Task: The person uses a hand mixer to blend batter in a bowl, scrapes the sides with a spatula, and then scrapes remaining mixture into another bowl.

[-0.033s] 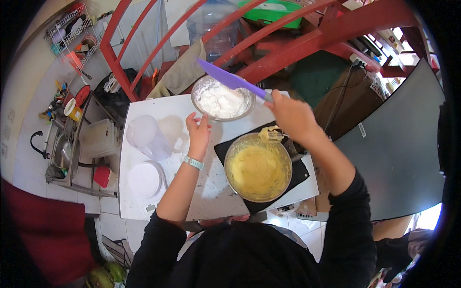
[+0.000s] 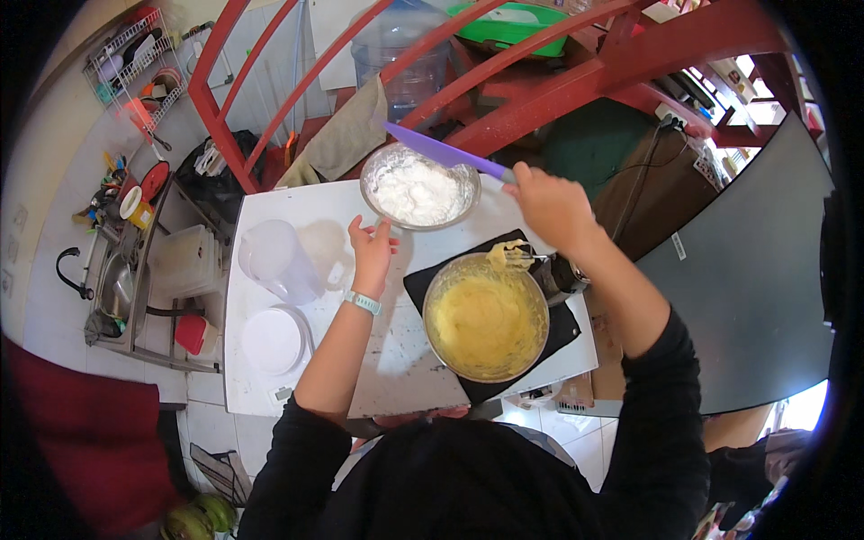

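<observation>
My right hand is closed round the grey handle of a purple-bladed knife, whose blade slants up and left over a clear bowl. White powder lies heaped in that bowl. My left hand is open beside the bowl's near left rim, fingers apart; whether a fingertip touches the rim I cannot tell. Nearer me, a metal mixing bowl holds pale yellow batter. Batter clings to the mixer beaters at its far right rim.
A black cloth lies under the mixing bowl on the white table. To the left stand a translucent jug and a white kitchen scale. Red railings rise behind the table, and a dark tabletop is at right.
My right hand and the knife have shifted slightly right and down. My left hand stays in nearly the same place.
</observation>
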Available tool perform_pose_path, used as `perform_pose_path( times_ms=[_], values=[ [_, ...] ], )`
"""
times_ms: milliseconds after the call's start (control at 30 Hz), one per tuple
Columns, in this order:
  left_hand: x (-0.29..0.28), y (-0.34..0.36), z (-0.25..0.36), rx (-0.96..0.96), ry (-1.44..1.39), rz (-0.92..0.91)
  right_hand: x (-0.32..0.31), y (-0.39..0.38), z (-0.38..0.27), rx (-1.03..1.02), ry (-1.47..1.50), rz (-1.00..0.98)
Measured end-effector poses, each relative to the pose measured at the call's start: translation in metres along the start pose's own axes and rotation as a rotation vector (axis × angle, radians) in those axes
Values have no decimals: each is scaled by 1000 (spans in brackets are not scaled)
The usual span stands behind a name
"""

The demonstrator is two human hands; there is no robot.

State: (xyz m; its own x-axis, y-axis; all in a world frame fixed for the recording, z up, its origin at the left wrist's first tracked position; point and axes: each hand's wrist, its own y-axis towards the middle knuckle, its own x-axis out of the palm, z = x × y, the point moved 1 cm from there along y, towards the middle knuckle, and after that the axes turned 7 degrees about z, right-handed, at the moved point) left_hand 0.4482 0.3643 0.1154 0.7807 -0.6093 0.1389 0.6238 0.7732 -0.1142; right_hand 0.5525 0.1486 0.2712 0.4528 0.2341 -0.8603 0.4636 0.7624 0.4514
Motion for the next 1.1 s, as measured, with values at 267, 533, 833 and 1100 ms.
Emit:
perform_pose_path(
  times_ms=[267, 533, 833, 1100],
  values=[
    [17, 35, -18, -162, -305, -268, 94, 48, 47, 58, -102, -307],
    [14, 35, -17, -170, -317, -272, 148, 53, 62, 378, 476, -920],
    [1, 20, 3, -161, -224, -231, 169, 42, 61, 511, 985, -1047],
    [-12, 12, 3, -163, -238, -222, 169, 33, 65, 536, 1152, -982]
  ],
)
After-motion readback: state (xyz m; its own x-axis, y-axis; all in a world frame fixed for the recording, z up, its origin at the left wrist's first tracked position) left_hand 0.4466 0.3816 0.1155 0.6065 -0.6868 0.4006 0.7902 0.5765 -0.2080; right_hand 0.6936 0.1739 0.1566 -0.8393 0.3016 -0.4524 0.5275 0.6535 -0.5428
